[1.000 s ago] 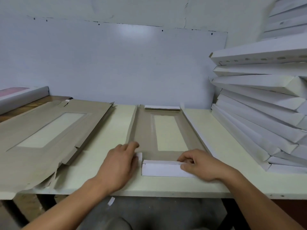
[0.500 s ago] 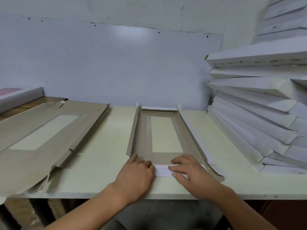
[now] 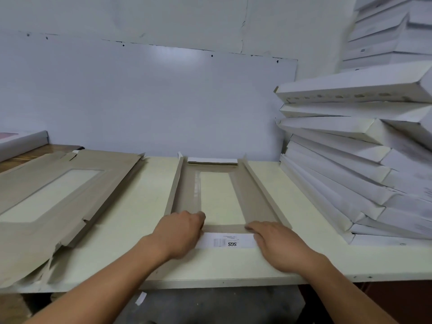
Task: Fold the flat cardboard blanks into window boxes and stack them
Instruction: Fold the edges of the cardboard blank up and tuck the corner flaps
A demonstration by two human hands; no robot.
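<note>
A half-folded cardboard box (image 3: 217, 197) lies flat on the pale bench (image 3: 131, 206), straight in front of the person. Its brown inside faces up, with a long rectangular window in the middle. The two long side walls stand partly raised, and the far end flap (image 3: 212, 160) is folded over, showing white. The near end flap (image 3: 228, 240), white with a small printed label, lies folded down along the front edge.

The left hand (image 3: 180, 232) rests at the left end of this near flap, its fingers curled down onto the box's near left corner; whether the grip pinches the cardboard cannot be told. The right hand (image 3: 278, 246) lies flat on the flap's right end, fingers straight and pressing down.

To the left, a pile of flat brown blanks (image 3: 46, 202) with windows overhangs the bench edge. To the right, a tall leaning stack of finished white boxes (image 3: 355, 160) stands beside a grey wall panel (image 3: 152, 101).
</note>
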